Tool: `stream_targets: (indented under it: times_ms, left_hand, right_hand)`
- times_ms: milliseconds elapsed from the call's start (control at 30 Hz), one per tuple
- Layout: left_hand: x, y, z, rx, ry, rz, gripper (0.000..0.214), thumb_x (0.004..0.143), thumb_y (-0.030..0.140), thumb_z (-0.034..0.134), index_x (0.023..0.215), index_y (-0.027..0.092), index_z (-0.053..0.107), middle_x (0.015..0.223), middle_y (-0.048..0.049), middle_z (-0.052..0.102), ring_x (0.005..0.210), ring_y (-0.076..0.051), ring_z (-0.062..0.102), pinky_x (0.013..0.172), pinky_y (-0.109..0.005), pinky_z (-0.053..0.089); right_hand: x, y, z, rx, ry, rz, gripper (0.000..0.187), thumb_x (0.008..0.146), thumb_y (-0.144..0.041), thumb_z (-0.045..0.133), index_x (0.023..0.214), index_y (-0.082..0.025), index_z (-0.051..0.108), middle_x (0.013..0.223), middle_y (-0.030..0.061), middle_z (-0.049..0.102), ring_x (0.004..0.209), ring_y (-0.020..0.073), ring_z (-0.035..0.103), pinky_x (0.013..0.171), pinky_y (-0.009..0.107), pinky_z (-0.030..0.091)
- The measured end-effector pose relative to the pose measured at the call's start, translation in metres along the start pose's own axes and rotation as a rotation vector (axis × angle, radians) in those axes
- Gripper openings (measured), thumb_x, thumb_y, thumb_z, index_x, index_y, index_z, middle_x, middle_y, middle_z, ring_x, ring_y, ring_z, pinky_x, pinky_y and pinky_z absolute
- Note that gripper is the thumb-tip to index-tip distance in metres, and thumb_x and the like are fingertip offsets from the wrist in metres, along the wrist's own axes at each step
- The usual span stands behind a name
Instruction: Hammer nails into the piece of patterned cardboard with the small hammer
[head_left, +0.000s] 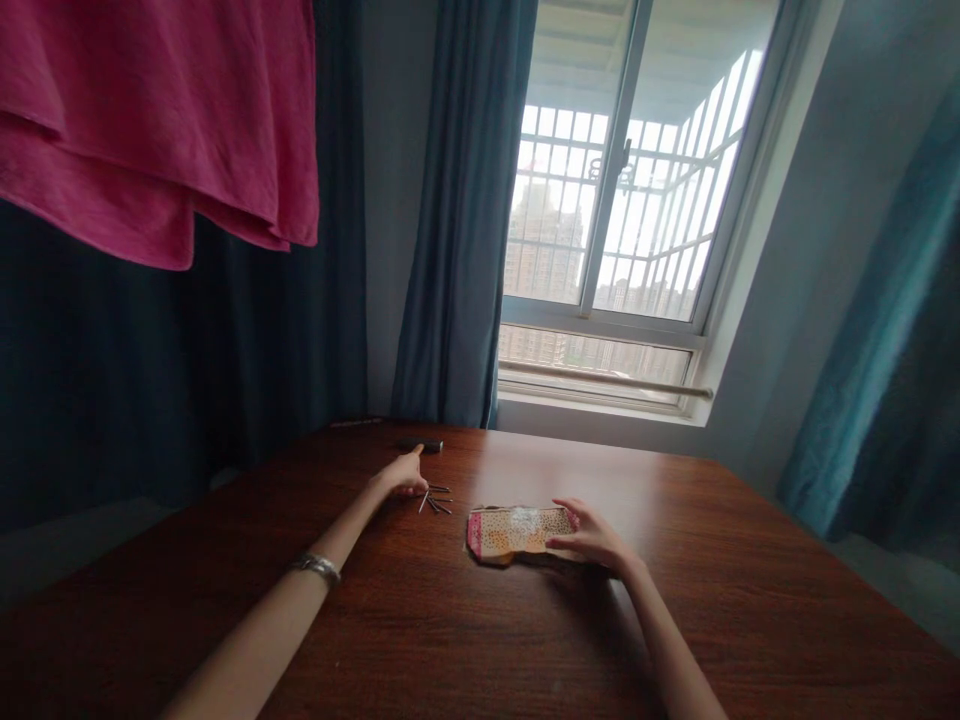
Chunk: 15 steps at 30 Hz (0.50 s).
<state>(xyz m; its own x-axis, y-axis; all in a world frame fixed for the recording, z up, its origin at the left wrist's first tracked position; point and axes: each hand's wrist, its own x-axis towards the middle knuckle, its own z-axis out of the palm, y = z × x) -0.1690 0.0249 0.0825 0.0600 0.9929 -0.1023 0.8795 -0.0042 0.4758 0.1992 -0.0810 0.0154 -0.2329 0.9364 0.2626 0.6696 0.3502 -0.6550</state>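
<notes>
My left hand (403, 476) reaches out over the far left of the table, its fingers closed around the short tan handle of a small hammer. The hammer's dark head (431, 446) lies just beyond the hand. Several thin metal nails (435, 500) are fanned out on the tabletop beside my fingertips. To the right sits a flat, oblong patterned piece (499, 532) with ragged edges, pink at its end and dotted in the middle, with a shiny clear patch on top. Across its right end, my right hand (596, 538) grips it between thumb and fingers.
The brown wooden table (420, 630) runs up to the wall below a barred window (600, 200). Blue curtains (457, 220) hang behind it. A pink towel (165, 130) hangs at the upper left, above the table.
</notes>
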Motion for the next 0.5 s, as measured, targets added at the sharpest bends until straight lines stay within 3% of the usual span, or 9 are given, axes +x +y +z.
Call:
stream_targets:
  times_ms: [167, 333, 500]
  left_hand:
    - [0.015, -0.008, 0.002, -0.003, -0.086, -0.039, 0.028, 0.058, 0.028, 0.068, 0.077, 0.008, 0.064, 0.062, -0.0076, 0.064, 0.043, -0.009, 0.049, 0.041, -0.018, 0.036]
    - [0.029, -0.020, 0.010, 0.037, -0.393, -0.069, 0.025, 0.050, 0.029, 0.072, 0.058, 0.007, 0.064, 0.069, -0.0156, 0.065, 0.038, -0.007, 0.043, 0.036, -0.019, 0.028]
    - [0.033, -0.022, 0.013, 0.126, -0.368, -0.007, 0.020, 0.044, 0.023, 0.071, 0.055, 0.008, 0.063, 0.077, -0.0203, 0.066, 0.037, -0.008, 0.043, 0.033, -0.020, 0.025]
  right_hand:
    - [0.000, 0.001, 0.000, -0.010, 0.003, 0.004, 0.070, 0.057, -0.049, 0.071, 0.118, -0.019, 0.054, 0.108, 0.0077, 0.058, 0.098, 0.0215, 0.053, 0.088, 0.032, 0.040]
    - [0.000, 0.002, -0.001, -0.033, 0.021, 0.021, 0.066, 0.059, -0.047, 0.069, 0.117, -0.017, 0.054, 0.108, 0.0086, 0.058, 0.099, 0.0218, 0.053, 0.089, 0.032, 0.039]
    - [-0.001, -0.004, -0.004, -0.049, 0.009, 0.030, 0.062, 0.061, -0.043, 0.068, 0.117, -0.018, 0.055, 0.108, 0.0082, 0.059, 0.099, 0.0217, 0.053, 0.089, 0.033, 0.039]
